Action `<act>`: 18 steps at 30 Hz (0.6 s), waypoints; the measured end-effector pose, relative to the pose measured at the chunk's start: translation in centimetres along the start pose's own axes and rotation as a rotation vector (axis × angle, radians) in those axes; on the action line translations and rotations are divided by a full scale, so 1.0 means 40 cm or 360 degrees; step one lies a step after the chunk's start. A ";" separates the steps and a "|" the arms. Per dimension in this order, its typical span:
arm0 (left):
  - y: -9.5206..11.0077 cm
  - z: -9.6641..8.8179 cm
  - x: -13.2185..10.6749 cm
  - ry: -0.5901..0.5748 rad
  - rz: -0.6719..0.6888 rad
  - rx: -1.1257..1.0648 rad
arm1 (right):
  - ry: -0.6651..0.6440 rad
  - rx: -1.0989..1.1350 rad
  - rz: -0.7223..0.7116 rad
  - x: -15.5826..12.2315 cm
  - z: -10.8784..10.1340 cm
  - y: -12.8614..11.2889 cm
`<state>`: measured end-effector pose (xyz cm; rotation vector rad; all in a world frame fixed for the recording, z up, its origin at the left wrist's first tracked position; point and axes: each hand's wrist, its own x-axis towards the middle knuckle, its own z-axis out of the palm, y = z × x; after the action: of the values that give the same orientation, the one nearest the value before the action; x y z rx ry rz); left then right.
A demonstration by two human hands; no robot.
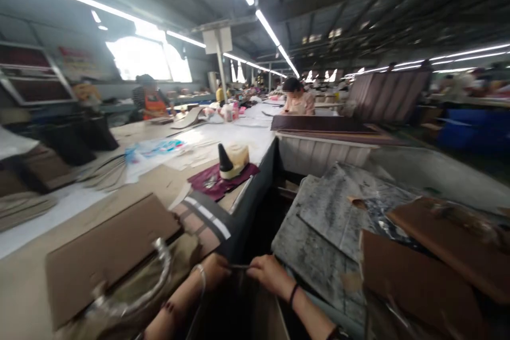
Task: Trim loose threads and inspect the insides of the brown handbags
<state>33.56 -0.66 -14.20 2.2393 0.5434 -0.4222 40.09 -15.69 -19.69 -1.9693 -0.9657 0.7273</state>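
Low in the view, my left hand (pixel 215 272) and my right hand (pixel 266 272) are side by side, fingers closed. Between them runs a short thin dark strip (pixel 239 266), one end pinched in each hand. What hangs below it is in shadow, so I cannot make out its full shape. Left of my left hand lies a brown handbag (pixel 115 255) with its handle (pixel 159 281) wrapped in clear plastic. To the right of my right hand are worn grey boards (pixel 314 234).
A glue pot (pixel 238 162) with a black cone stands on maroon material (pixel 203 180) near the table's edge. Brown bags (pixel 418 281) lie at right. A dark gap (pixel 263 218) separates the work surfaces. A co-worker (pixel 300 98) sits farther ahead.
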 end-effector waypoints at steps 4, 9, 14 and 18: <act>-0.058 0.017 -0.014 -0.0060 -0.0316 0.0063 | -0.0074 0.0253 0.0013 0.008 -0.020 0.035; -0.039 -0.002 0.005 -0.0089 -0.0354 0.0110 | -0.0095 0.0573 0.0130 -0.030 -0.028 0.045; -0.040 -0.004 0.009 -0.0161 -0.0337 -0.0028 | -0.0129 0.0733 0.0226 -0.059 -0.026 0.044; -0.045 -0.019 -0.010 -0.0207 -0.0315 -0.0336 | -0.0115 0.0709 0.0223 -0.062 -0.050 0.017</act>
<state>32.40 0.90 -14.66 1.9492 0.7097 -0.5797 40.51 -18.83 -18.90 -1.6353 -0.6404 1.0033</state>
